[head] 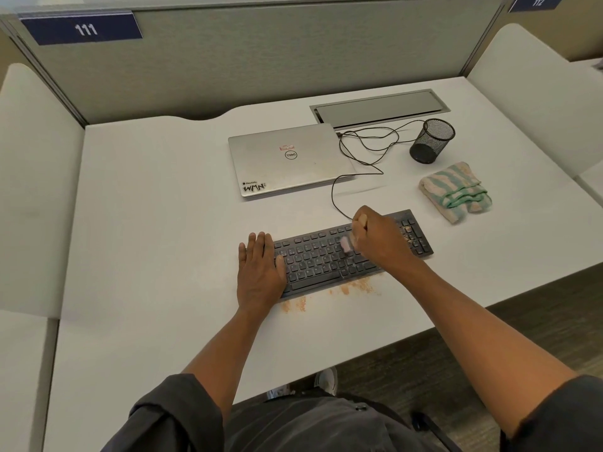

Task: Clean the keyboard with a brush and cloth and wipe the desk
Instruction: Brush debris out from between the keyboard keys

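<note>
Keyboard: flat black plastic keyboard (346, 252) is laid at a slant on the white desk (156, 197), near the front edge, just in front of the laptop.
Brush: small brush with pale pink bristles (346, 245), blurred, is pressed onto the keys at the middle of the upper rows; its handle is hidden inside the fist.
Right hand: right hand (375, 238) is curled into a fist round the brush, above the right half of the keyboard.
Left hand: left hand (259, 272) is laid flat on the left end of the keyboard, fingers straight and together, thumb resting on the keys.
Crumbs: orange-tan powdery crumbs (354, 286) are scattered on the desk along the front edge of the keyboard, and a few are seen on the keys at its right end.
Cable: thin black cable (339, 197) is run from behind the keyboard, looping past the laptop's right side.
Cloth: folded cloth with green and cream stripes (456, 190) is placed to the right, behind the keyboard, apart from it.
Laptop: closed silver laptop with stickers (290, 158) is set behind the keyboard.
Pen cup: black wire-mesh pen cup (430, 141) is stood upright behind the cloth.
Surround: grey partition panel (261, 60) bearing a blue plate marked 111 (85, 29) is seen behind the desk.
</note>
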Available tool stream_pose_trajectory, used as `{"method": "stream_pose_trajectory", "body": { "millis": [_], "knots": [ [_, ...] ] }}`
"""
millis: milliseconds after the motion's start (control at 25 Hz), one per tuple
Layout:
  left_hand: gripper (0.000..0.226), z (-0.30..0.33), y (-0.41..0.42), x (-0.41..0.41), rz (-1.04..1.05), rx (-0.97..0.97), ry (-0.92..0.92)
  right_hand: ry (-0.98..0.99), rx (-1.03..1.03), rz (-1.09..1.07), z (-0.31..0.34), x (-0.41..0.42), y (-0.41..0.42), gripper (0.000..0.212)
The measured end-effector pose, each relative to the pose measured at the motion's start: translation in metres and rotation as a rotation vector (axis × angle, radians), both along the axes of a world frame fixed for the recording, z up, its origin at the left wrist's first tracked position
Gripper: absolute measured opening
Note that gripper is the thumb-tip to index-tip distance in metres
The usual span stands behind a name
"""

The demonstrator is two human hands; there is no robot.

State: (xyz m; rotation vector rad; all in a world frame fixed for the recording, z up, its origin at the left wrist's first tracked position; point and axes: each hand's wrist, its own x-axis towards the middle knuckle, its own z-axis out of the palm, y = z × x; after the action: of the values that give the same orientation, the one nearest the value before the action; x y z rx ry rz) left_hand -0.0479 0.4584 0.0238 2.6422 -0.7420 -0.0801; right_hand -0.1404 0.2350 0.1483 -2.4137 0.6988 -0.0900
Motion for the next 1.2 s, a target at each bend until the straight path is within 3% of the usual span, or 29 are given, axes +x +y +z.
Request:
{"method": "stream_pose_trajectory", "body": {
  "millis": [160,320,520,720,920,1120,1200],
  "knots": [
    [0.076,0.001,0.0,-0.001,-0.001,-0.008,-0.005,0.003,0.168,0.025,-0.003,0.005,0.014,0.013],
    [0.077,0.001,0.0,0.0,-0.001,-0.003,-0.001,0.166,0.004,0.101,-0.003,0.011,0.014,0.017],
    [0.073,-0.001,0.0,0.001,-0.001,-0.008,-0.015,0.037,0.103,0.044,0.001,0.017,0.018,0.016],
    [0.073,-0.002,0.001,0.0,-0.002,0.006,-0.01,0.25,-0.07,0.139,0.0,0.02,0.017,0.018],
    [0.072,-0.002,0.001,0.0,-0.005,0.011,-0.014,0.071,0.061,0.073,0.0,0.026,0.017,0.016],
    [0.072,0.0,0.0,0.0,-0.001,0.014,0.001,0.2,-0.032,0.124,-0.002,0.029,0.023,0.017],
    [0.072,0.001,0.0,0.0,-0.004,0.022,0.015,0.158,-0.007,0.095,0.0,0.032,0.022,0.018]
  ]
}}
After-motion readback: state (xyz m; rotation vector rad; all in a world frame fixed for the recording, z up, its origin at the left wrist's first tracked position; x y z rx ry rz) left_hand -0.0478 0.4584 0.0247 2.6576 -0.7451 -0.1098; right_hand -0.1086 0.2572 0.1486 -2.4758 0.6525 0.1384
